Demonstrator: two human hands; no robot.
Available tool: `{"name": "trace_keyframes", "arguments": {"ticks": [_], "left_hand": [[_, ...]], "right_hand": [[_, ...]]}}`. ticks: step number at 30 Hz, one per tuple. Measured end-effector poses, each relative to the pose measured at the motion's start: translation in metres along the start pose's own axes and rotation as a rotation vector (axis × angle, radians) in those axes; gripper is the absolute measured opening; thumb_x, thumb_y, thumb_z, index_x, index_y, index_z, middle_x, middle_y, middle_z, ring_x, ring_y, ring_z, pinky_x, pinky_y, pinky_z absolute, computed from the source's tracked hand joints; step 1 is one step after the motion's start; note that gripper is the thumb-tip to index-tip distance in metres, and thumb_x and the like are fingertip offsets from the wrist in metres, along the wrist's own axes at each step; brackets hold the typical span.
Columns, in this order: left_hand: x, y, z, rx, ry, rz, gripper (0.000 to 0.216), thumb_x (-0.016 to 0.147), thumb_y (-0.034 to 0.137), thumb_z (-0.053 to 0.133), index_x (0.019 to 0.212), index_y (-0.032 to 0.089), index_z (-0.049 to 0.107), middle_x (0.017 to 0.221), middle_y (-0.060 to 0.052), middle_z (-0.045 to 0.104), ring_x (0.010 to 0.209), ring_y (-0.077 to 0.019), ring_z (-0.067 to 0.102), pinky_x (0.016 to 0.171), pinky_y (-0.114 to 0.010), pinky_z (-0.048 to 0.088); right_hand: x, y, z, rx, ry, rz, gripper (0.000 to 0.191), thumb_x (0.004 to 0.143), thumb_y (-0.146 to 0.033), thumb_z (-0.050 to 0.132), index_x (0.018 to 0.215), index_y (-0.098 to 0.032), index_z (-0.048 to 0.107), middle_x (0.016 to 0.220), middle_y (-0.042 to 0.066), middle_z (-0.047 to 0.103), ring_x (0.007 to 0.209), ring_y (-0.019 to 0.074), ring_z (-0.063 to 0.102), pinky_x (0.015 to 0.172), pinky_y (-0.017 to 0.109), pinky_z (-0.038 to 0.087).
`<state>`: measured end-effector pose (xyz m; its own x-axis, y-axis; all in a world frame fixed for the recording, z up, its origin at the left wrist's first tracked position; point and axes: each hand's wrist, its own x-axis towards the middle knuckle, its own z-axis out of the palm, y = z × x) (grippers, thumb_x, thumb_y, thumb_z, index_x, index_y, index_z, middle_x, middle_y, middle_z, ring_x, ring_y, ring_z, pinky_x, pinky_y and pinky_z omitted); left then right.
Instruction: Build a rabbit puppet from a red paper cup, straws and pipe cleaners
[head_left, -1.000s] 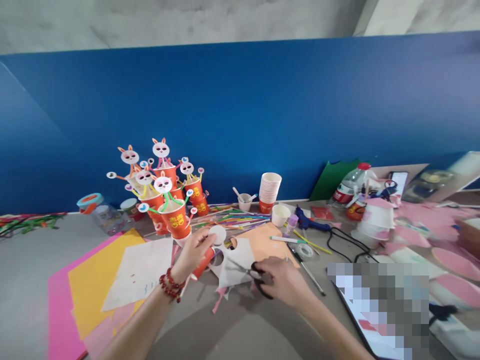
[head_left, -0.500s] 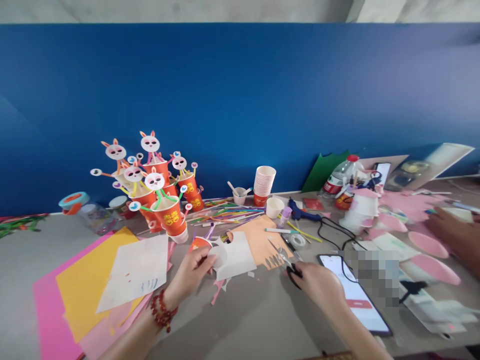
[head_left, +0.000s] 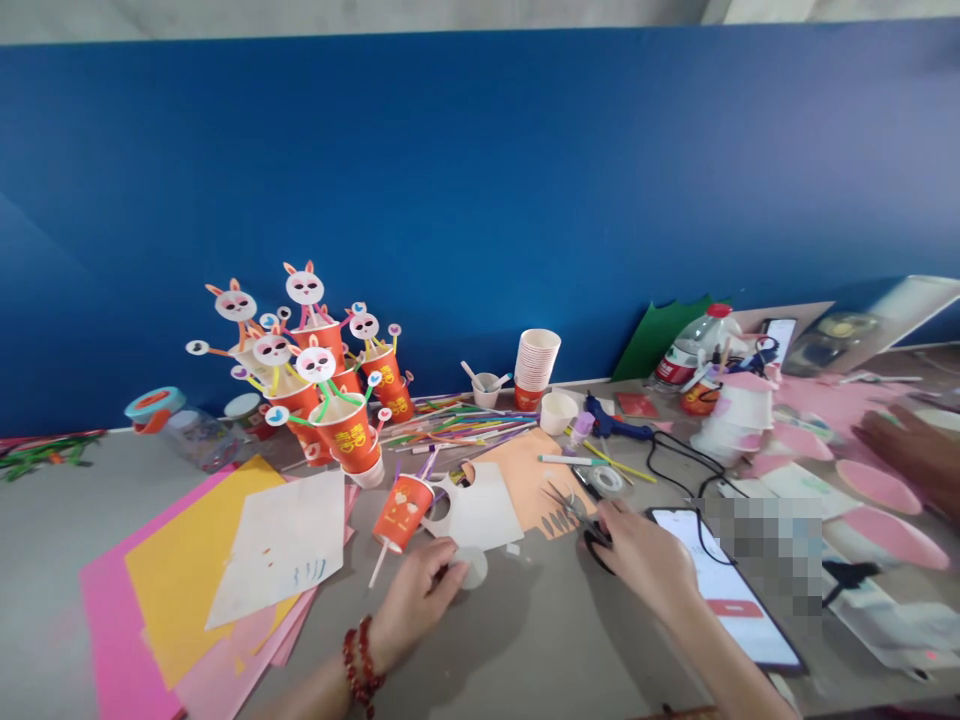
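Note:
Between the fingertips of my left hand [head_left: 420,600], which wears a red bead bracelet, is a small white paper disc [head_left: 472,568], held low over the table. My right hand [head_left: 649,560] is closed on scissors [head_left: 571,508] with black handles, their blades slightly apart and pointing up and left. Beyond my left hand an orange paper cup [head_left: 403,512] lies tilted, a pale straw or stick coming out of its base. Behind the disc lies a white sheet [head_left: 491,510] with round holes cut in it, partly over a peach sheet [head_left: 536,462].
Rabbit-faced cups [head_left: 349,440] stand at the back left, above coloured paper sheets [head_left: 187,560]. Stacked paper cups [head_left: 537,362], a glue gun [head_left: 619,422] with its cable, and a phone [head_left: 724,590] are to the right. Another person's hand [head_left: 911,460] is at the far right.
My left hand has come nearer and to the right with the white disc, away from the holed sheet, uncovering the orange cup. My right hand still has the scissors.

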<state>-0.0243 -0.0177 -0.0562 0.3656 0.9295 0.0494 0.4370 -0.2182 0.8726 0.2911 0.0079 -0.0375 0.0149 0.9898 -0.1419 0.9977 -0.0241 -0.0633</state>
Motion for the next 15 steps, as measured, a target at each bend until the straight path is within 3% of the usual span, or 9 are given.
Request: {"name": "trace_keyframes", "arguments": {"ticks": [4, 7, 12, 15], "left_hand": [[-0.003, -0.008, 0.005, -0.319, 0.119, -0.089, 0.035, 0.095, 0.046, 0.047, 0.077, 0.017, 0.054, 0.067, 0.001, 0.049, 0.049, -0.0101, 0.046, 0.044, -0.022, 0.036], [-0.005, -0.01, 0.01, -0.441, 0.187, -0.092, 0.038, 0.094, 0.05, 0.05, 0.077, 0.016, 0.058, 0.071, -0.001, 0.051, 0.051, -0.0102, 0.047, 0.041, -0.02, 0.036], [-0.003, -0.009, 0.009, -0.435, 0.278, -0.039, 0.037, 0.093, 0.047, 0.055, 0.075, 0.015, 0.062, 0.07, -0.003, 0.056, 0.063, -0.0136, 0.052, 0.057, -0.023, 0.044], [-0.002, -0.009, 0.007, -0.453, 0.336, -0.061, 0.038, 0.093, 0.049, 0.053, 0.075, 0.016, 0.062, 0.067, -0.002, 0.057, 0.062, -0.0136, 0.052, 0.059, -0.024, 0.044]], "right_hand": [[0.008, 0.009, -0.004, 0.09, -0.12, -0.152, 0.003, 0.075, -0.023, 0.063, 0.076, -0.02, 0.064, 0.088, 0.007, 0.071, 0.081, 0.0257, 0.068, 0.059, 0.027, 0.037], [0.015, 0.005, -0.015, 0.12, -0.173, -0.241, 0.004, 0.07, -0.022, 0.067, 0.071, -0.021, 0.063, 0.079, 0.003, 0.07, 0.078, 0.0234, 0.067, 0.059, 0.026, 0.036], [0.044, -0.043, -0.026, 0.484, 0.035, -0.255, 0.017, 0.082, -0.039, 0.062, 0.086, -0.022, 0.061, 0.084, 0.004, 0.07, 0.075, 0.0226, 0.065, 0.065, 0.029, 0.039], [0.073, -0.073, -0.017, 0.707, 0.031, -0.273, 0.025, 0.08, -0.037, 0.066, 0.099, -0.021, 0.061, 0.104, 0.007, 0.07, 0.082, 0.023, 0.066, 0.072, 0.031, 0.044]]}}
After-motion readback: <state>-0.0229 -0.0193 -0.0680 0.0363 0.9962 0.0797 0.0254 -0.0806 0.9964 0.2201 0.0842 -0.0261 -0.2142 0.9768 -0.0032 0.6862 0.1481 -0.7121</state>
